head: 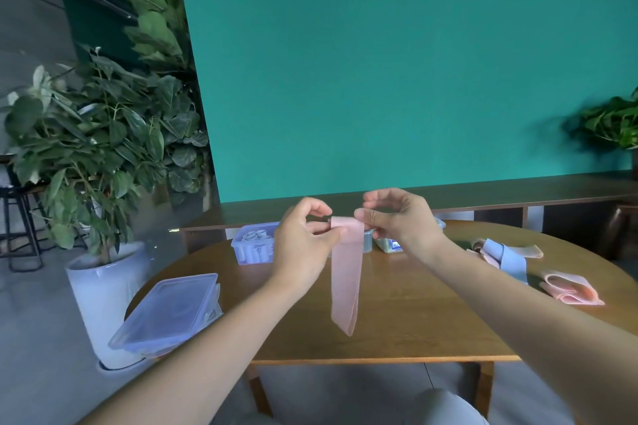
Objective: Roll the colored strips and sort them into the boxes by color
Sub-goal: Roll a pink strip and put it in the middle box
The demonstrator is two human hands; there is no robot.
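A pink strip [345, 272] hangs in the air above the wooden table [397, 328], its top end curled into a small roll. My left hand [303, 238] pinches the left side of that roll and my right hand [397, 217] pinches the right side. A clear box [253, 245] holding several pale rolls stands behind my left hand. Two more clear boxes [388, 244] sit behind my right hand, mostly hidden. On the right of the table lie a blue strip [507, 259] and loose pink strips [573, 290].
A stack of clear lids [169, 310] overhangs the table's near left edge. A white pot [103, 293] with a large plant stands on the floor to the left. A low wooden bench [483, 197] runs along the teal wall behind the table.
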